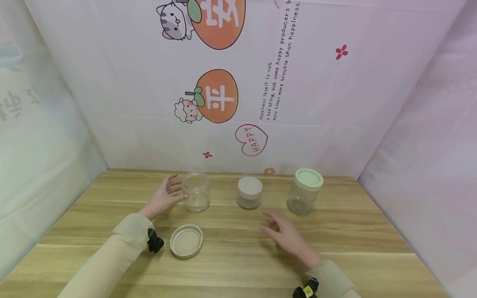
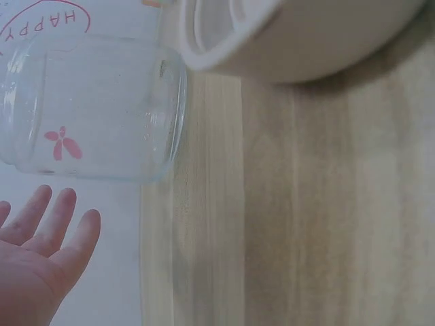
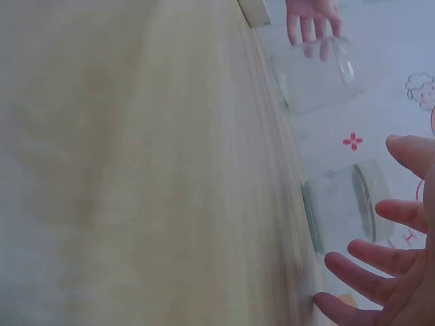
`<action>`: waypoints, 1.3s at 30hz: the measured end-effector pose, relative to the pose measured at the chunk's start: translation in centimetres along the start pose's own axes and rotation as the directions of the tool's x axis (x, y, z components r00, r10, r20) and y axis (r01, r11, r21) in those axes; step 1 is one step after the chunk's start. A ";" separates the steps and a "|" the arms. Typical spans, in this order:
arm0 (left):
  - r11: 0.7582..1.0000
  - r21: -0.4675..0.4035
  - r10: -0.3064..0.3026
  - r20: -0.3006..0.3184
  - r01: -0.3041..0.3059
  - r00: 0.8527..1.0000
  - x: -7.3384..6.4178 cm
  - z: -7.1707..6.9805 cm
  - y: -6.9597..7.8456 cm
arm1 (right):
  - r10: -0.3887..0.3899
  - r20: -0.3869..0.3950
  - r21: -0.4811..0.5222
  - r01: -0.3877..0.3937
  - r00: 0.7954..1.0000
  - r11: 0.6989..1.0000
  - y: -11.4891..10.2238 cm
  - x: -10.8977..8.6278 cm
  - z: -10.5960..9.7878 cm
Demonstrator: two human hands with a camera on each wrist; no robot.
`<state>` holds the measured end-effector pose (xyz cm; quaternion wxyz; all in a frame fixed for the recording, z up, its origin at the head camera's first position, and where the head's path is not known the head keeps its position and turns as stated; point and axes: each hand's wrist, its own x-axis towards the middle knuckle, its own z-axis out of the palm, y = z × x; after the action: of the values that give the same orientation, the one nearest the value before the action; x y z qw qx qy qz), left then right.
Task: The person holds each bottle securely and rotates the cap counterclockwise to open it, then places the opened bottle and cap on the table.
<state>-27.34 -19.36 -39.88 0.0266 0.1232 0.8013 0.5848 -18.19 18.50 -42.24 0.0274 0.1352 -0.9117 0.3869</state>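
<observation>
A clear glass jar (image 1: 197, 194) without a lid stands upright at the back left of the table. My left hand (image 1: 166, 198) is beside its left side with fingers spread. The thumb overlaps the jar's edge in the head view; whether it touches, I cannot tell. In the left wrist view, that hand (image 2: 41, 251) shows a gap between its fingertips and the glass. A beige lid (image 1: 186, 241) lies inner side up in front of the jar. My right hand (image 1: 285, 234), holding nothing, hovers in front of a small jar (image 1: 249, 193) capped with a beige lid.
A taller clear jar (image 1: 303, 194) with a pale green lid (image 1: 309, 179) stands at the back right. Behind the wooden table (image 1: 231, 265) hangs a white printed cloth (image 1: 305, 103), with white cloth at both sides too.
</observation>
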 end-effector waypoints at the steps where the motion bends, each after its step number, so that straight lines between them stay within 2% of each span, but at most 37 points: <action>1: 1.000 0.003 0.002 -0.005 -0.002 1.000 -0.1 0.0 0.0 | 0.015 -0.007 0.018 -0.015 1.000 1.000 0.2 0.3 0.0; 6: 0.999 0.028 0.022 -0.017 -0.022 1.000 -0.8 -0.2 -0.4 | 0.102 -0.039 0.102 -0.097 0.994 0.990 0.9 1.9 0.2; 15: 0.998 0.025 0.051 -0.027 -0.050 0.998 -1.5 -0.5 -0.8 | 0.208 -0.071 0.233 -0.187 0.976 0.954 1.3 4.6 0.4; 21: 0.997 0.016 0.071 -0.034 -0.071 0.997 -2.0 -0.1 -0.8 | 0.227 -0.068 0.277 -0.200 0.972 0.940 1.8 6.2 0.7; 29: 0.994 0.004 0.106 -0.047 -0.106 0.993 -2.6 0.3 -0.5 | 0.217 -0.079 0.262 -0.190 0.973 0.946 2.0 7.3 1.2; 39: 0.991 -0.038 0.129 -0.027 -0.130 0.991 -4.2 1.3 -0.1 | 0.206 -0.035 0.194 -0.195 0.978 0.961 2.5 8.7 1.5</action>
<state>-23.02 -19.19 -40.84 -0.0187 0.1669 0.7801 0.6027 -27.19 17.12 -43.74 0.0001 0.0335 -0.8785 0.4765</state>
